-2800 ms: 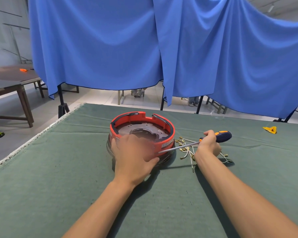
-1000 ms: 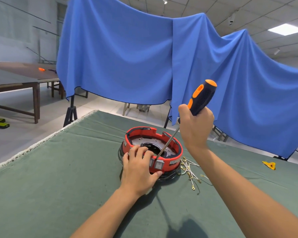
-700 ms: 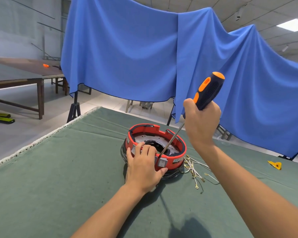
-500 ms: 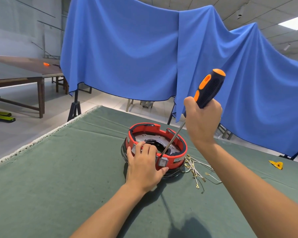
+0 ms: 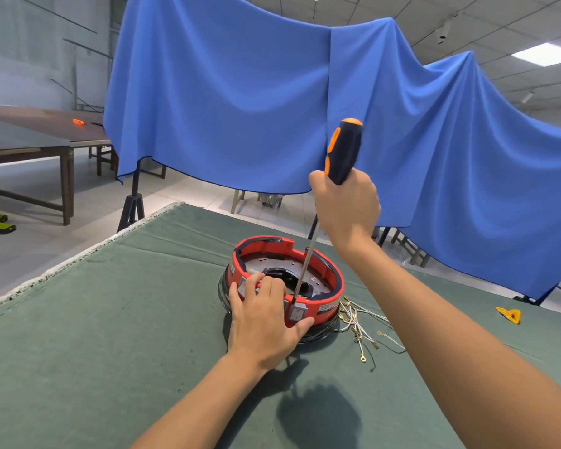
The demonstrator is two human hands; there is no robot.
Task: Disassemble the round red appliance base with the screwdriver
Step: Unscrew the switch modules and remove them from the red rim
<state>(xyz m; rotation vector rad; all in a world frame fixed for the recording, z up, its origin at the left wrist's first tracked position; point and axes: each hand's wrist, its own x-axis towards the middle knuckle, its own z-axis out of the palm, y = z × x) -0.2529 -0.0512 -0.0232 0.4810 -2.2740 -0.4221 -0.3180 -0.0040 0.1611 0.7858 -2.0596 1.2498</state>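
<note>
The round red appliance base [image 5: 327,280] sits on the green cloth-covered table [image 5: 94,319], its open top showing a grey metal plate inside. My left hand [image 5: 263,322] grips its near rim, fingers curled over the edge and thumb against the outer wall beside a small rocker switch. My right hand [image 5: 345,205] holds the screwdriver [image 5: 342,153] by its dark blue and orange handle, well above the base. The steel shaft slants down steeply, and its tip meets the inside of the near rim, just right of my left fingers.
A bundle of loose white wires with brass ring terminals [image 5: 361,325] lies on the cloth right of the base. A small yellow piece [image 5: 509,314] lies at the far right. A blue curtain [image 5: 272,102] hangs behind the table. The table's left edge [image 5: 78,254] drops to the floor.
My right hand lifted the screwdriver from lying low beside the base to steeply upright, with the tip set inside the near rim. In the last second the handle tilted more upright. My left hand stays on the rim.
</note>
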